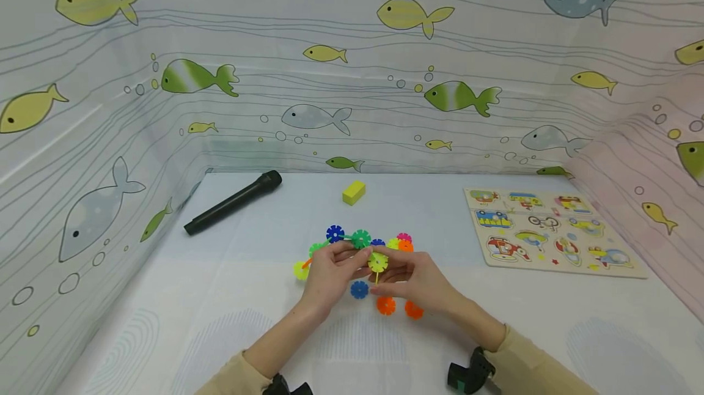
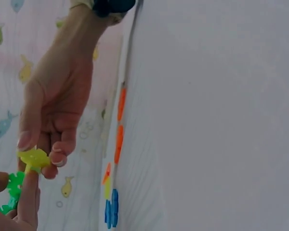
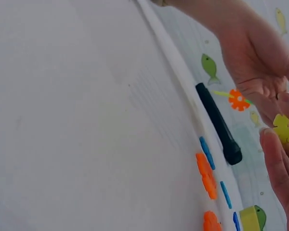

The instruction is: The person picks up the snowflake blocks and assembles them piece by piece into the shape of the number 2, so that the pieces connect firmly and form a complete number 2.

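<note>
My left hand grips a chain of notched plastic snowflake discs, which includes a blue disc, a green disc and, at its far end, a yellow disc. Between both hands, a yellow snowflake disc faces the head camera, with another yellow piece edge-on below it. My right hand pinches these yellow pieces between thumb and fingers. In the left wrist view, the yellow disc meets the left fingers beside a green disc. An orange disc of the chain shows above the table in the right wrist view.
Loose discs lie around the hands: a blue one, two orange ones in front, and a pink one behind. Farther back are a black microphone, a yellow block and a wooden picture puzzle at right.
</note>
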`<action>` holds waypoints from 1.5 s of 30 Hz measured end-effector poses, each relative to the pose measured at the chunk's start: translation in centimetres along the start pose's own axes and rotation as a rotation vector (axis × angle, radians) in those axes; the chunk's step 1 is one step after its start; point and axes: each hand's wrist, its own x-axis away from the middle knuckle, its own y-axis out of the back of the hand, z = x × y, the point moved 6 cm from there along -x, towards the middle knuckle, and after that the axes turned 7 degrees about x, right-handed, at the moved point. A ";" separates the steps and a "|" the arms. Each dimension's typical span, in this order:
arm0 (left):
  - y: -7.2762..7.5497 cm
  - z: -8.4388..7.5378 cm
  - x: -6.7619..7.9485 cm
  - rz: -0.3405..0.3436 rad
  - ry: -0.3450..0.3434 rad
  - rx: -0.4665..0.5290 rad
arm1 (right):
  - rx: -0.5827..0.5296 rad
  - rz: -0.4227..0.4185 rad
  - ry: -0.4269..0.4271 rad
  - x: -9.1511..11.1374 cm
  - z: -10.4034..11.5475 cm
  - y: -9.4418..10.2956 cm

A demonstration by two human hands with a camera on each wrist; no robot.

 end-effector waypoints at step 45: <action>0.2 0.0 -0.1 0.006 0.025 0.085 | 0.033 -0.008 0.070 -0.1 0.6 0.0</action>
